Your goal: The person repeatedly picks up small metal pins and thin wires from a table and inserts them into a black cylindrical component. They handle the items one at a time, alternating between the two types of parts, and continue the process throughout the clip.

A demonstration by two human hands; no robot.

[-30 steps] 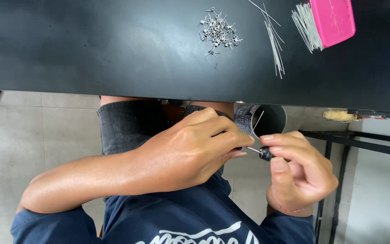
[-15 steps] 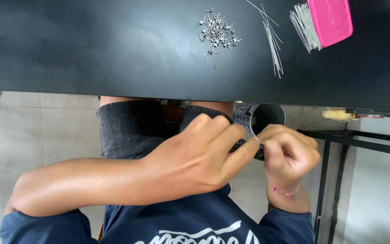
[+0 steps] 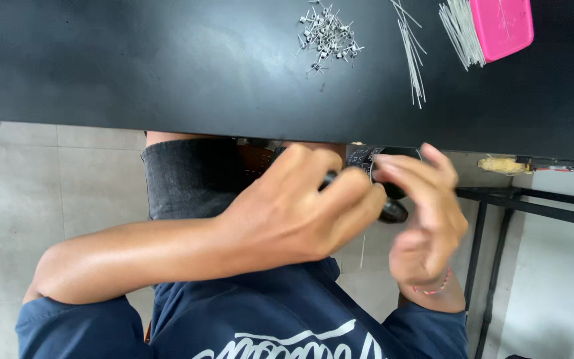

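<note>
— Beyond the grip, across the top: black table (image 3: 167, 66), broad and flat. Below it, near the lap: left hand (image 3: 300, 213) and right hand (image 3: 426, 219), drawn close around a small dark tool (image 3: 393, 211).

— State of the grip?

— Left fingers curled shut over the tool's dark body; right fingers (image 3: 406, 174) pressed together at its tip, blurred, so hard to tell what exactly sits pinched there. Thin pale wire (image 3: 363, 247) hanging straight down just under the grip.

— Handling?

— Judged light and springy, easily bent or dropped; slick metal, best pinched near its end between fingertips, with the tool gripped round its thicker middle.

— Containers?

— Up and right of the grip, well apart: pink box (image 3: 503, 26) at the table's far edge, contents hidden; a fan of straight wires (image 3: 460, 23) sticking out from beneath its left side. Just behind the hands: rim of a dark cup-like holder (image 3: 367, 156), mostly covered, contents not visible.

— Smaller items?

— Loose straight wires (image 3: 412, 56) left of the box; further left, a heap of tiny wound metal pieces (image 3: 327, 33), directly above the grip on the table.
</note>
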